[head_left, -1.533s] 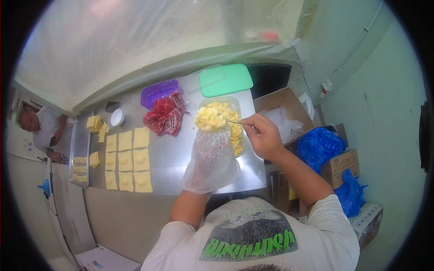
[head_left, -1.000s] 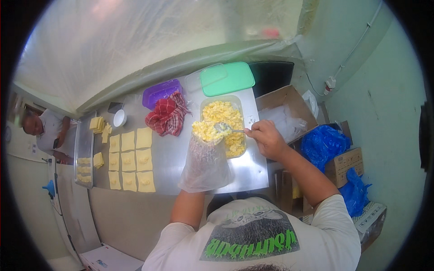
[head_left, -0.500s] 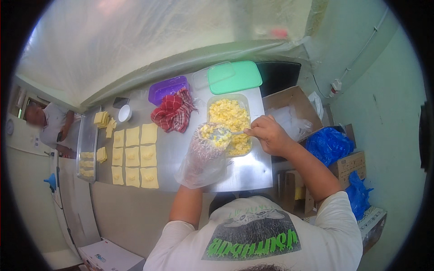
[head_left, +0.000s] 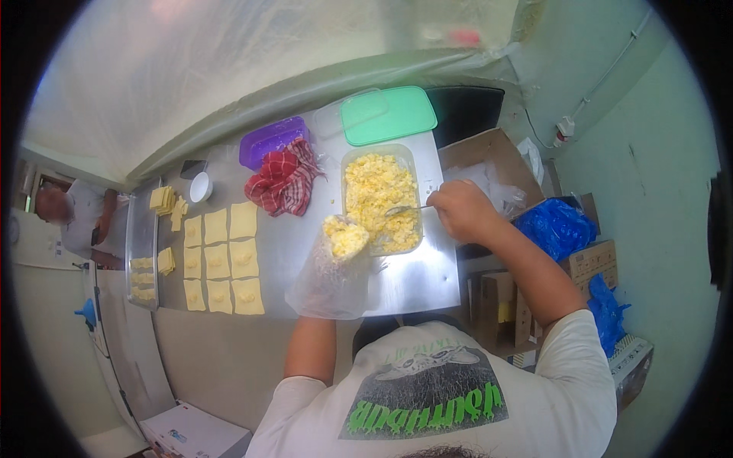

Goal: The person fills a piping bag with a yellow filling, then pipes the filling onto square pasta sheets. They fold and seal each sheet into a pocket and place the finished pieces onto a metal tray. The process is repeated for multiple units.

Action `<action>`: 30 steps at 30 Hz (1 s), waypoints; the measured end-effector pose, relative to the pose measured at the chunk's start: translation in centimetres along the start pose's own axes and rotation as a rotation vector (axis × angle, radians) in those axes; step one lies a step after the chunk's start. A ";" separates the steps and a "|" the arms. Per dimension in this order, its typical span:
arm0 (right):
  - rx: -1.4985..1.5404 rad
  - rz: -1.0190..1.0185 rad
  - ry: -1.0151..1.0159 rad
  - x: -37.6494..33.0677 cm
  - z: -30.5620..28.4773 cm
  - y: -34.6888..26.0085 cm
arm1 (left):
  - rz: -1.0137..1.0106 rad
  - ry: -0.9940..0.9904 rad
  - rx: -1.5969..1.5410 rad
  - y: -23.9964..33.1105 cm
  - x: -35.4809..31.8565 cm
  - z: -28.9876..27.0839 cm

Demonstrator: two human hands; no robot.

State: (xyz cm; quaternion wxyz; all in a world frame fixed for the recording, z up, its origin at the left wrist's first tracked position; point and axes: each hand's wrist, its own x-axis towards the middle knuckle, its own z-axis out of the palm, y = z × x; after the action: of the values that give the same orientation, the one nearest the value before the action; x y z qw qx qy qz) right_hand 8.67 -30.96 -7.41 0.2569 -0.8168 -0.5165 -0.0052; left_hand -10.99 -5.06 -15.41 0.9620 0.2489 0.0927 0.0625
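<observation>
My right hand (head_left: pixel 467 211) grips the handle of a metal spoon (head_left: pixel 405 208), whose bowl end rests in a chunky yellow-and-white mixture (head_left: pixel 379 182). That mixture fills a clear rectangular container (head_left: pixel 347 156) on the metal table. Draped over my left hand (head_left: pixel 327 273) is a clear plastic bag (head_left: pixel 305 286), its mouth turned toward the container. A heap of the same mixture (head_left: pixel 347 238) sits in the bag's opening. Through the plastic my fingers show only dimly, wrapped round the bag. To the left, pale dough squares (head_left: pixel 217 261) lie in rows, several with small mounds on them.
A red checked cloth (head_left: pixel 282 183) and purple tub (head_left: pixel 271 141) lie left of the container. Behind it is a green lid (head_left: pixel 389 114). A white bowl (head_left: pixel 201 187), stacked dough pieces (head_left: pixel 163 200) and a metal tray (head_left: pixel 143 244) occupy the left end. Another person (head_left: pixel 80 214) stands beyond the tray.
The spoon has moved from the bag's mouth back into the container, leaving mixture in the bag. My left hand has shifted slightly down and left, away from the container.
</observation>
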 end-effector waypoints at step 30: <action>0.163 0.648 -0.456 2.9 7.6 -5.1 | -0.058 0.074 0.077 -3.4 1.0 0.1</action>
State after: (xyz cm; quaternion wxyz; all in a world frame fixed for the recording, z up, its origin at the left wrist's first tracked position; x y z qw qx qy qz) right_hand 3.75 -23.61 -11.10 0.1878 -0.8945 -0.2746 0.2986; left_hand -9.71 -7.87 -17.10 0.9491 0.2804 0.1379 0.0400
